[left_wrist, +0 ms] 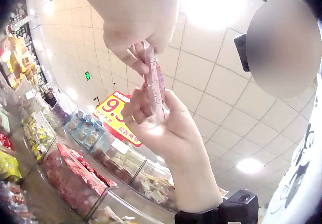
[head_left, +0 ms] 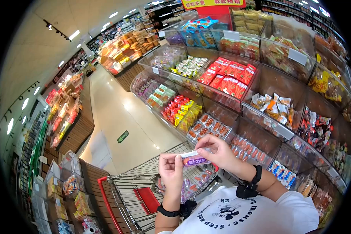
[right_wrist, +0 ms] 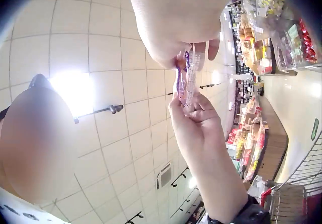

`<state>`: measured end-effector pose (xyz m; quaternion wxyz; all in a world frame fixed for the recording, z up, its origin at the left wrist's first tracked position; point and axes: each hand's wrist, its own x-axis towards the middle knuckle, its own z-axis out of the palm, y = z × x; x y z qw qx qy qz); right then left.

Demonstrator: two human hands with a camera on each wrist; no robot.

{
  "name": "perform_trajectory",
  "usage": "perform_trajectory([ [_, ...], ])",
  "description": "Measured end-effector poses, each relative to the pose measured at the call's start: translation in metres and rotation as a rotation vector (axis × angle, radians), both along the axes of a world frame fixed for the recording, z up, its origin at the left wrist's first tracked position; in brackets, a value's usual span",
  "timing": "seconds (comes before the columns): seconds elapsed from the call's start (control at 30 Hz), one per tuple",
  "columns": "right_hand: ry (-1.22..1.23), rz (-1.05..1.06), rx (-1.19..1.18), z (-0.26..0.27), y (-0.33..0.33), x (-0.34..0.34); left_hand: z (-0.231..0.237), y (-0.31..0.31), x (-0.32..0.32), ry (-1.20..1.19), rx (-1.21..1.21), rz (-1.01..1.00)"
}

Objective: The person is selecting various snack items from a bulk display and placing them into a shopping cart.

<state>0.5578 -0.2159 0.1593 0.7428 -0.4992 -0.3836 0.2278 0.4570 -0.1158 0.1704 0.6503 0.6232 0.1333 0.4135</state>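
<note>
Head view: purple-and-white packet (head_left: pixel 195 159) pinched at opposite ends by left hand (head_left: pixel 171 170) and right hand (head_left: pixel 215 151); packet held above shopping cart (head_left: pixel 123 198), beside tiered candy bins (head_left: pixel 238 102).

Green floor marker (head_left: pixel 123 136), red packets (head_left: pixel 231 76) in clear bin (head_left: pixel 221 100), red-and-yellow sign (left_wrist: pixel 118 117), tiled ceiling (left_wrist: pixel 214 96)

Head view fwd/down; wrist views close-up, upward, w/ shared ceiling (left_wrist: pixel 214 58)
</note>
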Motion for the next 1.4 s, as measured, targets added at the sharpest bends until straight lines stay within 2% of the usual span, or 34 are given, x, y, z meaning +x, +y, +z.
perform_trajectory([
  [0.1, 0.136, 0.028, 0.053, 0.001, -0.003, 0.003, 0.001, -0.005, 0.007, -0.033, -0.004, 0.006],
  [0.23, 0.165, 0.033, 0.119, -0.002, -0.005, 0.006, 0.0, -0.006, 0.014, -0.076, -0.073, -0.034],
  [0.53, 0.066, -0.041, 0.131, -0.004, -0.011, 0.008, -0.005, -0.008, 0.019, -0.055, -0.112, -0.08],
  [0.63, 0.22, -0.013, 0.125, 0.001, -0.016, 0.005, -0.007, -0.007, 0.02, -0.053, -0.152, -0.091],
  [0.73, 0.58, 0.156, 0.141, -0.021, -0.016, 0.017, -0.009, -0.007, 0.025, -0.064, -0.216, -0.136],
  [0.77, 0.553, 0.181, 0.0, -0.029, -0.015, 0.018, -0.011, -0.006, 0.027, -0.069, -0.237, -0.158],
  [0.8, 0.533, 0.243, -0.045, -0.036, -0.014, 0.018, -0.015, -0.005, 0.03, -0.012, -0.148, -0.177],
  [0.87, 0.495, 0.354, -0.129, -0.055, -0.015, 0.016, -0.033, 0.003, 0.039, 0.104, 0.032, -0.234],
  [0.9, 0.494, 0.341, -0.153, -0.075, -0.012, 0.015, -0.045, 0.007, 0.043, 0.119, 0.067, -0.282],
  [1.0, 0.487, 0.425, -0.287, -0.095, -0.02, 0.027, -0.099, 0.023, 0.056, 0.213, 0.239, -0.361],
  [1.03, 0.581, 0.427, -0.246, -0.114, -0.018, 0.028, -0.108, 0.018, 0.06, 0.284, 0.125, -0.35],
  [1.17, 1.088, 0.466, -0.063, -0.179, -0.027, 0.022, -0.184, 0.015, 0.076, 0.395, 0.462, -0.429],
  [1.2, 1.155, 0.353, -0.018, -0.185, -0.031, 0.018, -0.198, 0.01, 0.082, 0.402, 0.453, -0.472],
  [1.27, 1.209, 0.187, 0.022, -0.232, -0.037, 0.017, -0.217, -0.002, 0.093, 0.419, 0.435, -0.549],
  [1.3, 1.122, 0.045, 0.02, -0.253, -0.046, 0.024, -0.219, -0.009, 0.096, 0.475, 0.497, -0.57],
  [1.33, 1.033, -0.094, 0.012, -0.261, -0.056, 0.028, -0.221, -0.015, 0.097, 0.499, 0.421, -0.566],
  [1.37, 0.927, -0.362, -0.152, -0.27, -0.068, 0.037, -0.225, -0.02, 0.096, 0.523, 0.344, -0.556],
  [1.4, 0.97, -0.633, -0.215, -0.305, -0.076, 0.047, -0.227, -0.023, 0.094, 0.547, 0.266, -0.54],
])
